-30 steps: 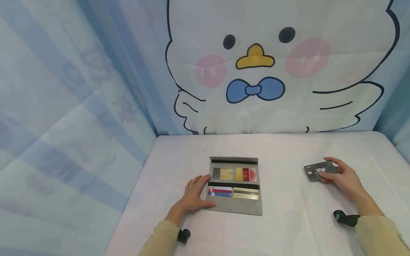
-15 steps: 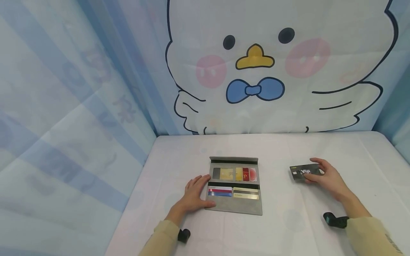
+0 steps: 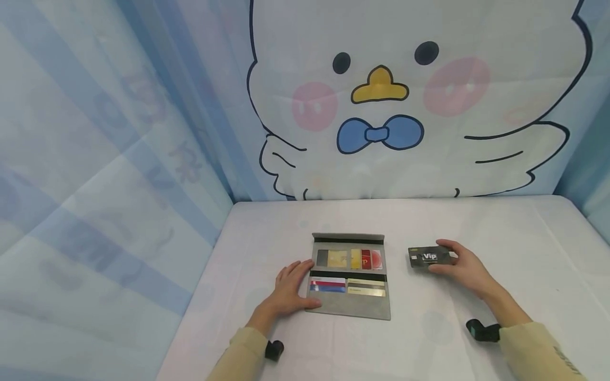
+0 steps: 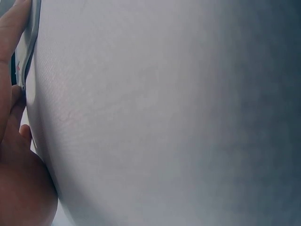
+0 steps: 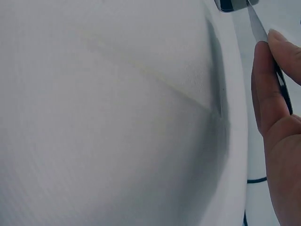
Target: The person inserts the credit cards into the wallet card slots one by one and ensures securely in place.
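A grey wallet (image 3: 348, 308) lies unfolded on the white table. Its upper half holds yellowish cards (image 3: 337, 259) and a red card (image 3: 366, 260); a red-white-blue card (image 3: 327, 286) and gold-striped cards (image 3: 366, 291) fill the lower slots. My left hand (image 3: 286, 296) rests on the wallet's left edge, thumb near the lower flap, fingers extended; the left wrist view catches only part of it. To the right, my right hand (image 3: 469, 269) pinches a dark VIP card (image 3: 426, 256) between thumb and fingers. That card appears edge-on in the right wrist view.
The white tablecloth (image 3: 429, 338) spreads around the wallet. Behind the table hangs a cloth backdrop (image 3: 376, 174) with a cartoon bird, and a blue-white curtain (image 3: 105, 211) is on the left. A thin dark cable (image 5: 257, 181) shows in the right wrist view.
My right hand has carried the VIP card leftward, closer to the wallet, with the card turning more level. The left hand and the wallet have stayed in place.
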Tool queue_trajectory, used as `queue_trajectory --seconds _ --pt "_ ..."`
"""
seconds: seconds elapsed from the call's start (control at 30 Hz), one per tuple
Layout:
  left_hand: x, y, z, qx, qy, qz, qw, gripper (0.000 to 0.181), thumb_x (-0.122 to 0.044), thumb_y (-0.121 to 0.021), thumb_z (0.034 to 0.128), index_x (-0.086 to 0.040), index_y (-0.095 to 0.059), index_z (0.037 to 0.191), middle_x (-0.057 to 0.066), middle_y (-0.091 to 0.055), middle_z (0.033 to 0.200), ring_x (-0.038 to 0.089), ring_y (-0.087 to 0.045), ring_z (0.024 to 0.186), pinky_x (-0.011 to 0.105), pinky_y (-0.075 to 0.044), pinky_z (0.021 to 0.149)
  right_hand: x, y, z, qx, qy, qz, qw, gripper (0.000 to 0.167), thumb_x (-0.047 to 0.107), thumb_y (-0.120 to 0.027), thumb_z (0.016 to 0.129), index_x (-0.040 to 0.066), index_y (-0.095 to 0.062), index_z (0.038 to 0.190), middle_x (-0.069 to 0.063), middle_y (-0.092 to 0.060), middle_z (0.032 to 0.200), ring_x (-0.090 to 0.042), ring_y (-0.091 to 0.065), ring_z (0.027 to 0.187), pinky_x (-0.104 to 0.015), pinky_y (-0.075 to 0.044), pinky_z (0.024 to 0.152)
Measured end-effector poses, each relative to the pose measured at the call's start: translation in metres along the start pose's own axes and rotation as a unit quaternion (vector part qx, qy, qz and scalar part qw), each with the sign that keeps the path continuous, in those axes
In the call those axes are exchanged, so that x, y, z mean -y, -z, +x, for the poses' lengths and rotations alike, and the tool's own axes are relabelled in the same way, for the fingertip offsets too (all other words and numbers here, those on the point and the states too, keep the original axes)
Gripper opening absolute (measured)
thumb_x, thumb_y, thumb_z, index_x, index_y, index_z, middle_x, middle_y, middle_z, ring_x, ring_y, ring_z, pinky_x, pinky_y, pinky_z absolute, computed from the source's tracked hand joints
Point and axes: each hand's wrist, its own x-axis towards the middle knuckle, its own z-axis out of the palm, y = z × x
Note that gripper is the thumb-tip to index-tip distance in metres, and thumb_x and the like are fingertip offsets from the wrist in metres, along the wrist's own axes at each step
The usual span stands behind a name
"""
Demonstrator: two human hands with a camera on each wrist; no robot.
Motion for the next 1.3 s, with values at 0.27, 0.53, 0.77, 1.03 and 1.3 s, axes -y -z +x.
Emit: queue_trajectory --seconds 0.27,0.53,0.77,1.03,1.3 --pt "-0.001 0.0 0.0 0.002 0.007 -0.003 1.0 0.098 -0.046 -0.085 0.0781 -0.011 -0.037 0.155 0.006 -0.037 0.159 0.033 -0.019 0.148 0.058 -0.008 0.119 0.005 -0.017 0.002 0.002 0.019 -0.02 0.9996 0.08 0.019 -0.079 0.088 -0.011 -0.034 0.147 -0.041 -0.039 0.141 -0.055 -0.053 0.119 -0.048 -0.053 0.087" --pt "-0.001 0.0 0.0 0.002 0.011 -0.004 0.9999 0.098 -0.045 -0.085 0.078 -0.011 -0.037 0.156 0.006 -0.036 0.159 0.033 -0.018 0.149 0.059 -0.008 0.118 0.011 -0.032 0.005 -0.006 0.038 -0.02 0.9991 0.074 0.011 -0.08 0.086 -0.011 -0.039 0.143 -0.04 -0.047 0.134 -0.048 -0.061 0.112 -0.035 -0.058 0.077" --pt "-0.001 0.0 0.0 0.0 0.009 -0.004 1.0 0.098 -0.044 -0.086 0.0775 -0.01 -0.037 0.155 0.006 -0.037 0.159 0.033 -0.019 0.148 0.059 -0.008 0.118 0.013 -0.04 0.007 -0.017 0.053 -0.022 0.9982 0.071 0.007 -0.082 0.083 -0.01 -0.043 0.141 -0.037 -0.055 0.128 -0.036 -0.065 0.101 -0.025 -0.055 0.069" --pt "0.0 -0.001 0.0 -0.002 0.004 -0.007 1.0 0.098 -0.044 -0.086 0.0772 -0.009 -0.038 0.155 0.007 -0.037 0.159 0.033 -0.019 0.148 0.059 -0.008 0.118 0.016 -0.042 0.009 -0.025 0.062 -0.029 0.9973 0.07 0.007 -0.083 0.082 -0.009 -0.045 0.14 -0.034 -0.058 0.124 -0.028 -0.063 0.092 -0.023 -0.05 0.065" --pt "0.004 -0.003 0.0 0.002 0.01 0.007 0.9999 0.098 -0.047 -0.085 0.077 -0.015 -0.037 0.156 0.004 -0.037 0.16 0.03 -0.019 0.149 0.055 -0.007 0.119 0.018 -0.047 0.01 -0.022 0.076 -0.017 0.9967 0.069 0.003 -0.081 0.083 -0.01 -0.044 0.141 -0.036 -0.051 0.133 -0.041 -0.066 0.105 -0.022 -0.055 0.072"
